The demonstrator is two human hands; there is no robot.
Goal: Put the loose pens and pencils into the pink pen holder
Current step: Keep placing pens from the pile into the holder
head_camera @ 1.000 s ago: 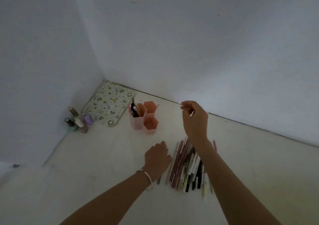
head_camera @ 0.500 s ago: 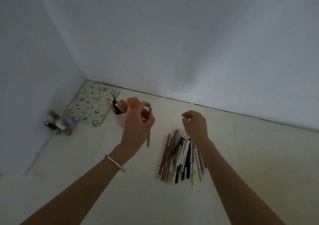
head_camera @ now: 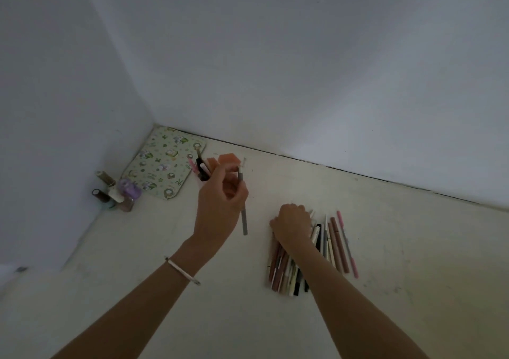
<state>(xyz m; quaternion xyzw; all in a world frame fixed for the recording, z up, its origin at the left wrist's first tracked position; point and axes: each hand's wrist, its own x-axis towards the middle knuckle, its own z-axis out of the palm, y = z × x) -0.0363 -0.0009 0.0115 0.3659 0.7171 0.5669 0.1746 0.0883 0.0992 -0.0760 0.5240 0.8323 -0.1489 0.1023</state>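
Pens and pencils (head_camera: 334, 245) are lying in a loose heap on the pale surface (head_camera: 132, 290), most of them pointing roughly toward twelve o'clock. At about eleven o'clock from the heap, and well apart from it, the pink pen holder (head_camera: 227, 158) is standing near the wall. A few pens are sticking up out of its nine o'clock side, and the other cells appear to be sitting open.

The left hand (head_camera: 217, 210) is hovering at six o'clock of the holder, partly covering it. It is pinching a grey pen (head_camera: 244, 218) near its upper end between thumb and curled fingers, so the barrel is hanging nearly upright with its long free end pointing down to six o'clock. The right hand (head_camera: 292, 222) is resting on the twelve o'clock end of the heap with its fingers curled downward; whether they are closing on a pen is not showing.

Judging by their look, these are light, stiff, smooth sticks, likely to be rolling easily and slipping in a loose pinch. Taking one near its middle or upper third is probably giving the best control for tipping it into a cell.

A patterned pouch (head_camera: 162, 163) is lying at nine o'clock of the holder, and small bottles (head_camera: 115, 196) are standing at eight o'clock of it, in the corner. A pale bracelet (head_camera: 181, 272) is circling the left wrist.
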